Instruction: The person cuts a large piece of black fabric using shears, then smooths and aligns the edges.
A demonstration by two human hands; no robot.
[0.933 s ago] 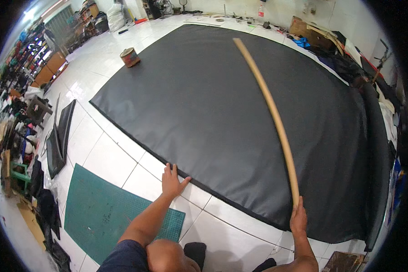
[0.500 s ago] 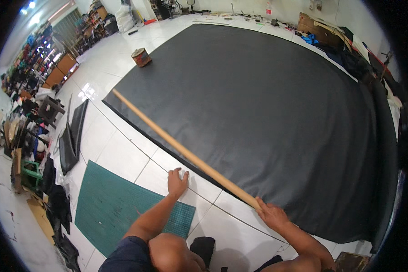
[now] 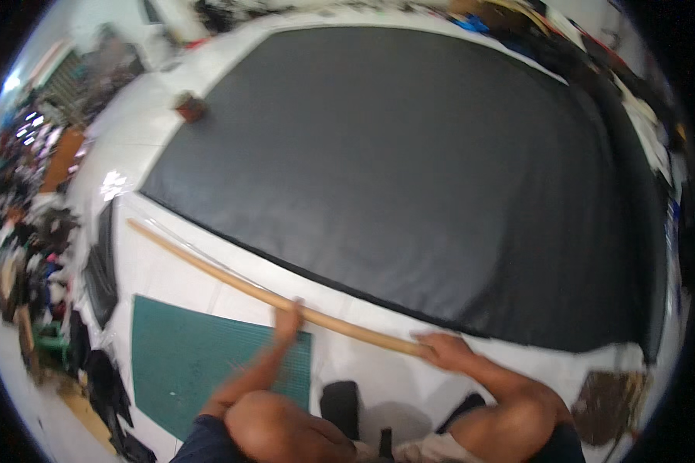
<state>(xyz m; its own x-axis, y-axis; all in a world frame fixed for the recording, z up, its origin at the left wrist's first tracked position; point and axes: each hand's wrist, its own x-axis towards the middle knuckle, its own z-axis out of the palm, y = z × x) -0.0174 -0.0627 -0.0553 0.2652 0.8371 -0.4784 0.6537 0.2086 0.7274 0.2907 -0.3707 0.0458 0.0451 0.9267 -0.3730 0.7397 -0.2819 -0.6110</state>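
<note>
Floor [image 3: 135, 150]: white, glossy, throwing back a bright glare [image 3: 113, 184] toward the left
Lamp [image 3: 12, 81]: glowing white, upper left
Wall [image 3: 591, 21]: pale, behind clutter [image 3: 506, 19] at upper right
Heap [image 3: 27, 231]: mixed and blurred, running down the left side
Panel [image 3: 62, 160]: orange-brown, amid the heap
Stool [image 3: 52, 339]: green, low at left

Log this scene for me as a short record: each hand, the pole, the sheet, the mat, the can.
Left hand: at the pole, partway along; blurred, grip unclear
Right hand: holding the pole's right end
Pole: long, tan; seen between sheet and mat, floor contact unclear
Sheet: large, black, spread over the white floor
Mat: green, lower left
Can: blurred, at the sheet's upper-left edge
</note>
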